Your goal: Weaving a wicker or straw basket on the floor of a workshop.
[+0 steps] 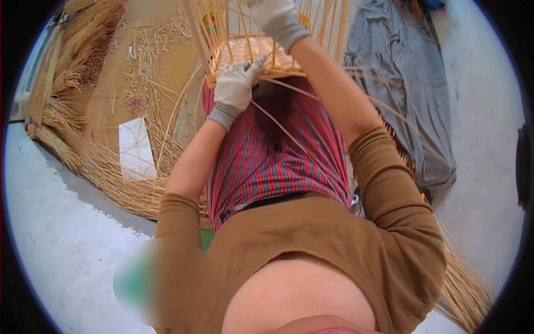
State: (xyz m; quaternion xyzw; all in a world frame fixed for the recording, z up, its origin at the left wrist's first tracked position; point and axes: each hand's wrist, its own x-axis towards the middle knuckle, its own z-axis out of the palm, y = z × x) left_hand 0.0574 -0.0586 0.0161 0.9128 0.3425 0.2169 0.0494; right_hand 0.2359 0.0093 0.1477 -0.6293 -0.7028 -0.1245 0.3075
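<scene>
A half-woven wicker basket (250,48) stands over my lap, its pale woven base towards me and thin upright stakes rising round it. My left hand (233,87), in a whitish glove with a grey cuff, is closed on the near left edge of the base. One finger or the thumb points up towards a stake. My right hand (274,20), gloved alike, reaches over the basket among the far stakes. The upper picture edge cuts off its fingers, so its grip is hidden. Loose wicker strands (289,132) trail from the near edge across the red striped cloth (267,181) on my lap.
To the left, bundles of wicker rods (119,186) lie around a brown mat with scattered offcuts and a white sheet (136,149). A grey cloth (384,67) covers a long heap at the right. Another rod bundle (464,286) lies at the lower right.
</scene>
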